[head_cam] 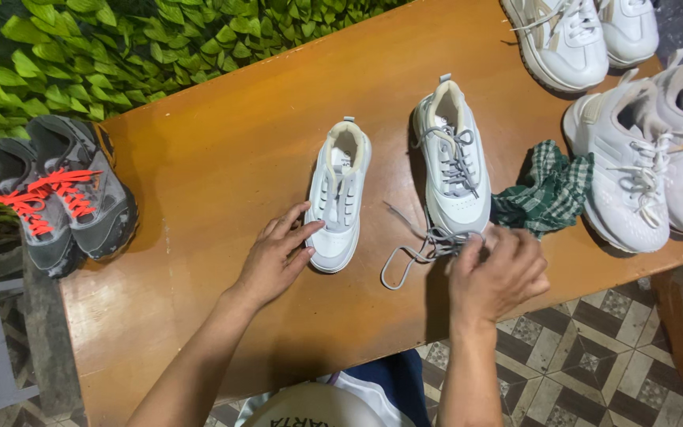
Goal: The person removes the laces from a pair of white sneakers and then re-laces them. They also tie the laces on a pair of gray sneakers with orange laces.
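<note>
Left hand (272,261) lay open against the laceless shoe (339,194); beside it, right hand (498,273) pinched a limp grey lace (405,257), probably best gripped near its tip.

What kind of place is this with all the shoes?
Probably a home patio or small shoe-cleaning spot: pairs of sneakers on an orange wooden table, a green leaf wall and patterned tile floor.

A brown wooden table (223,150) carries white sneakers (339,194), grey orange-laced shoes (65,194) and a green checked cloth (545,190).

Left hand (274,257) touches unlaced sneaker (338,194); right hand (496,273) grips grey lace (416,251).
</note>
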